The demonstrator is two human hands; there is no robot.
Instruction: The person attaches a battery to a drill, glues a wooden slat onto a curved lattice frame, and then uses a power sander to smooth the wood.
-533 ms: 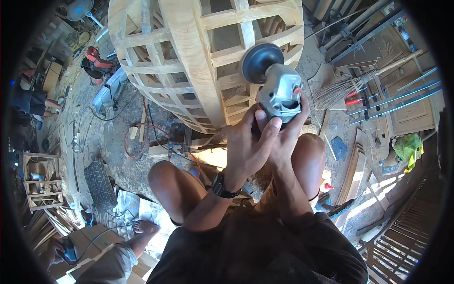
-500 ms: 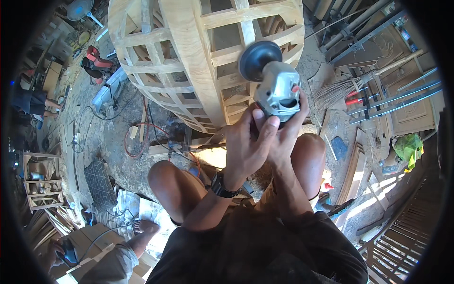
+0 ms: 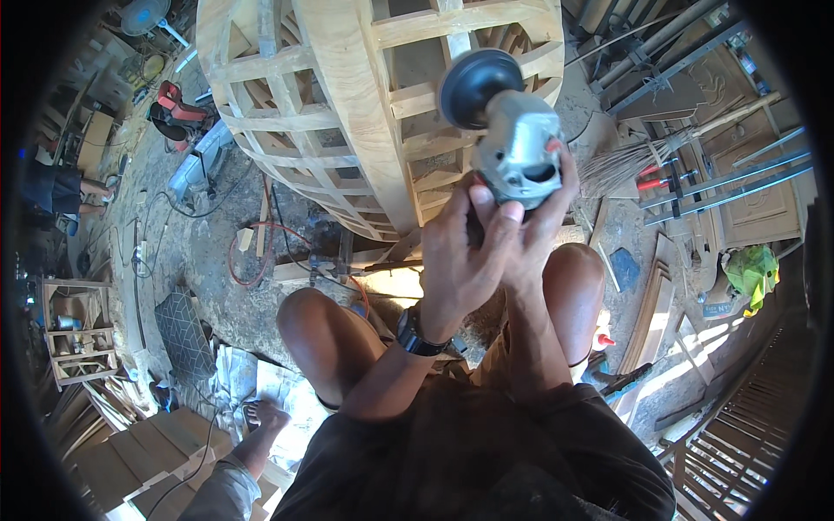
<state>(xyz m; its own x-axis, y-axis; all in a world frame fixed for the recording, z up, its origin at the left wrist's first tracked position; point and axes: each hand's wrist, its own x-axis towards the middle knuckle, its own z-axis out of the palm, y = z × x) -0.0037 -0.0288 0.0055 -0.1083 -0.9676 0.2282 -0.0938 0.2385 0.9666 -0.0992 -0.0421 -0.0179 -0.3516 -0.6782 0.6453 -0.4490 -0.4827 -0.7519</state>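
Observation:
Both my hands are wrapped round the body of a silver angle grinder [image 3: 519,143] with a round black sanding pad [image 3: 479,87]. My left hand [image 3: 459,256], a dark watch on its wrist, closes on the grinder from the left. My right hand [image 3: 537,247] grips it from the right, fingers curled up beside a red button. The grinder's rear body is hidden behind my hands. Beyond it stands a curved wooden lattice frame [image 3: 352,122] with a broad central plank. The pad overlaps its slats in the view; whether it touches them I cannot tell.
An orange hose [image 3: 248,285] and dark cables cross the floor at left. Another person's leg [image 3: 252,451] is at lower left, beside stacked boards [image 3: 156,451]. At right lie a twig broom [image 3: 621,165], metal bar clamps [image 3: 730,193], long planks [image 3: 650,326] and a slatted panel [image 3: 738,443].
The grinder and both my hands have shifted slightly to the right. At lower left, the other person's leg has moved, and their hand with a blue tool has left the view.

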